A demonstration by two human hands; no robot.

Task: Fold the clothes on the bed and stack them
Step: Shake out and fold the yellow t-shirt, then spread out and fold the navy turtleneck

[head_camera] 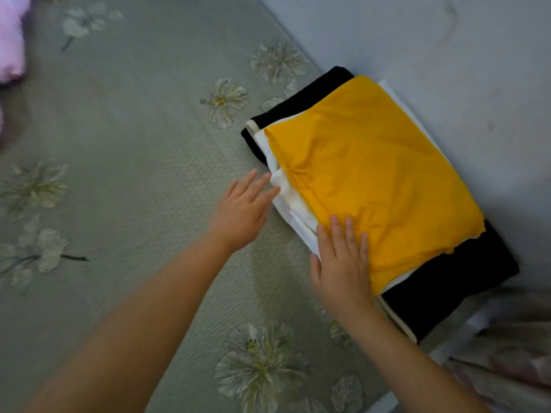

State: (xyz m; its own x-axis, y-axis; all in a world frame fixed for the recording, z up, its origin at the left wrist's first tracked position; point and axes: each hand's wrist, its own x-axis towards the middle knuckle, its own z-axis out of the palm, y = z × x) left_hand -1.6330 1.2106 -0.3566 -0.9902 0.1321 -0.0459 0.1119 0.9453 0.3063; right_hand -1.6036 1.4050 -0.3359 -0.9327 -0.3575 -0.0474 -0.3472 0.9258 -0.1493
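My left hand, fingers straight, touches the white layer at the stack's left edge. Right hand lies flat, holding nothing, on the yellow garment topping the black one. Stack sits right of centre against the wall, long axis running upper left to lower right; right hand nearer.
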